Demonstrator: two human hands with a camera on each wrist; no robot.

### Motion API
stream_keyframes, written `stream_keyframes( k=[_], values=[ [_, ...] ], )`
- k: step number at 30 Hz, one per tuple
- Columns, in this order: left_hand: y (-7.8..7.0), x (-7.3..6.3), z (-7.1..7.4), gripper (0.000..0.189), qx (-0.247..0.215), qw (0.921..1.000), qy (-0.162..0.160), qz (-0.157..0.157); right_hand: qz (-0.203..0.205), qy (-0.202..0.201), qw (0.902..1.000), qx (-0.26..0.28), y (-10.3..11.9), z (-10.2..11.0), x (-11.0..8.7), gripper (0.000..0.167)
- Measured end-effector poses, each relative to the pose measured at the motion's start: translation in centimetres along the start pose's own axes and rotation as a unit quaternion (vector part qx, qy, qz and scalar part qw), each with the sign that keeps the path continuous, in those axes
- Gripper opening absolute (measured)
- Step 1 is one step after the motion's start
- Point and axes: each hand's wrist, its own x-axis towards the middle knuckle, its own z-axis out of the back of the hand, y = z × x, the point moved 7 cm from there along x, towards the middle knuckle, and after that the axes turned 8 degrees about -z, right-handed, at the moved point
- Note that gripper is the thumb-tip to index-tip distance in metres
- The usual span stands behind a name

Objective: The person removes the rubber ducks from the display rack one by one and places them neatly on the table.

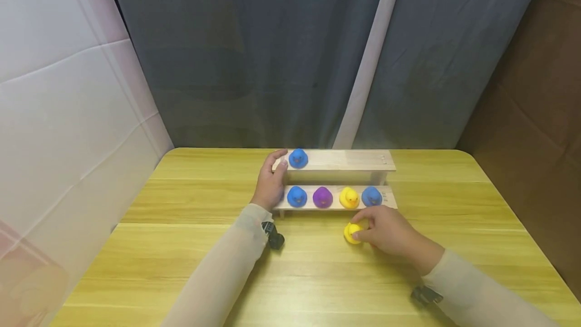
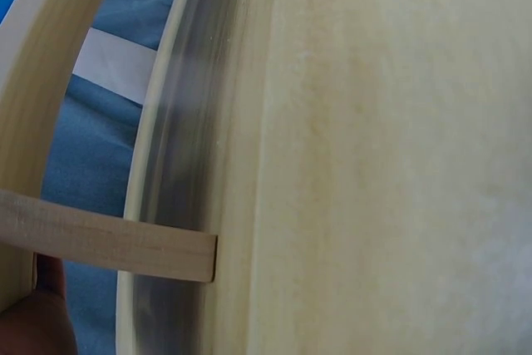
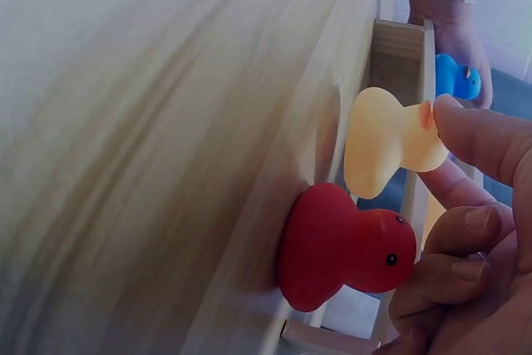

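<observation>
A two-tier wooden shelf [image 1: 340, 160] stands at the back of the table, and my left hand [image 1: 270, 181] holds its left end, thumb at the upper board's front. My right hand [image 1: 391, 231] pinches a yellow rubber duck [image 1: 351, 233] between thumb and index finger, in front of the lower board. Beside it in the right wrist view is a red rubber duck [image 3: 332, 247] on the table, under the curled other fingers; in the head view the hand mostly hides it. In the left wrist view, only part of my left hand [image 2: 37, 322] shows beside the shelf.
On the upper board sits a blue duck [image 1: 298, 158] at the left. Along the lower board stand a blue duck [image 1: 297, 197], a purple duck [image 1: 323, 197], a yellow duck [image 1: 349, 198] and another blue duck [image 1: 371, 196]. Grey curtain [image 1: 254, 64] hangs behind the table [image 1: 181, 246].
</observation>
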Motion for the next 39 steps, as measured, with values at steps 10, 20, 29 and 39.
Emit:
stream_keyframes(
  k=[10, 20, 29, 39],
  values=[
    [0.1, 0.1, 0.1, 0.038, -0.001, 1.0000, -0.003, 0.000, 0.002, -0.004, 0.9987, -0.052, 0.0, 0.0, -0.1, 0.024],
    [0.3, 0.3, 0.1, 0.040, -0.013, 0.9999, -0.001, 0.003, -0.004, 0.000, 0.9984, -0.056, 0.1, 0.0, -0.1, 0.023],
    [0.1, 0.2, 0.0, 0.037, 0.003, 1.0000, -0.002, 0.000, -0.004, 0.010, 0.9993, -0.034, 0.0, 0.3, -0.2, 0.028],
    [0.0, 0.1, 0.0, 0.037, 0.003, 1.0000, -0.001, 0.002, 0.053, -0.013, 0.9966, 0.062, 1.8, 4.9, -1.0, 0.033]
  ],
)
